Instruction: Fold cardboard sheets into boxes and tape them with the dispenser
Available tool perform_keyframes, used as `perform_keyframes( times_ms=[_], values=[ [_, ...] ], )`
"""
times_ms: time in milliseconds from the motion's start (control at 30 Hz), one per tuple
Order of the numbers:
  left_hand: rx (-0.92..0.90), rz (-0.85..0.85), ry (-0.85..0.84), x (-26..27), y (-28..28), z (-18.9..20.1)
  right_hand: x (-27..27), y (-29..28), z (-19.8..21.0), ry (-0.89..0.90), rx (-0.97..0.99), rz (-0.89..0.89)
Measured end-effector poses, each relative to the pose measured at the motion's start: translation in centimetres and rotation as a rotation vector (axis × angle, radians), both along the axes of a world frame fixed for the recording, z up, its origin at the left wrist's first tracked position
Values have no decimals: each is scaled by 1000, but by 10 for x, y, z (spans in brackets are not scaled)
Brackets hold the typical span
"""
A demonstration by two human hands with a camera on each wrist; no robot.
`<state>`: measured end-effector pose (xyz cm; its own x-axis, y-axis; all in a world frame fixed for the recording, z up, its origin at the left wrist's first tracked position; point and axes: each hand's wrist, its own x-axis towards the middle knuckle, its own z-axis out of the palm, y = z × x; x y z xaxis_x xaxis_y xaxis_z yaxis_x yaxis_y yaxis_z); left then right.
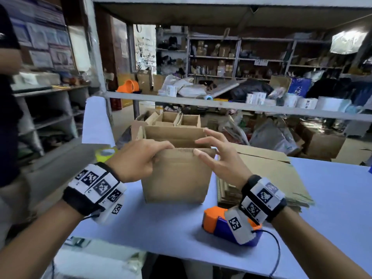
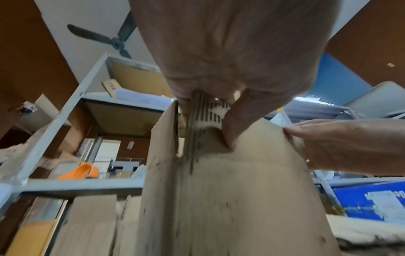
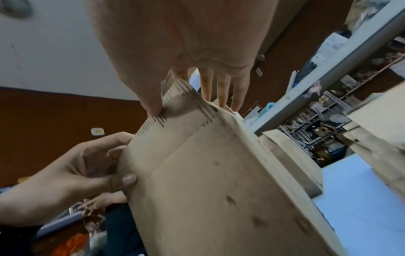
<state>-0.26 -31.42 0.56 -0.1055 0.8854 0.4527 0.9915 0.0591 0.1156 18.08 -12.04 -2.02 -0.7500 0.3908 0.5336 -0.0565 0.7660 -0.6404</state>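
Observation:
A brown cardboard box [image 1: 175,176] stands upright on the blue table [image 1: 161,234], its top flaps raised. My left hand [image 1: 159,156] pinches the left part of the near flap's top edge, thumb in front and fingers behind; the left wrist view shows that pinch on the corrugated edge [image 2: 210,110]. My right hand [image 1: 209,150] hovers at the flap's right end with fingers spread and straight, only the thumb touching the top edge [image 3: 153,110]. The orange and blue tape dispenser [image 1: 217,224] lies on the table under my right wrist, held by neither hand.
A stack of flat cardboard sheets [image 1: 271,178] lies right of the box. A yellow tape roll [image 1: 105,154] sits at the table's left edge. Several folded boxes [image 1: 171,119] stand beyond the table, under a grey rail [image 1: 221,105]. Cluttered shelves fill the background.

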Motion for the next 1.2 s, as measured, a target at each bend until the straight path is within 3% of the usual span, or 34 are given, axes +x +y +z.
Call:
perform_keyframes(
  times_ms=[100, 233, 333, 467, 767, 900, 1067, 1200],
  values=[
    [75, 4, -15, -8, 1, -17, -8, -2, -12, -25, 31, -17],
    [260, 58, 118, -20, 5, -19, -14, 2, -8, -3, 10, -44],
    [427, 188, -100, -30, 4, -25, -15, 6, -7, -14, -15, -33],
    [314, 252, -496, -30, 8, -37, -19, 12, -8, -48, -33, -26],
    [353, 294, -546, -37, 32, -46, -29, 25, -17, -102, -85, -82],
    [373, 334, -602, -45, 43, -53, -31, 29, -18, 11, -59, -218],
    [286, 177, -731, -51, 48, -58, -32, 36, -15, -117, -113, -68],
    [255, 137, -737, -51, 54, -63, -31, 41, -18, -149, -13, -97]
  ],
)
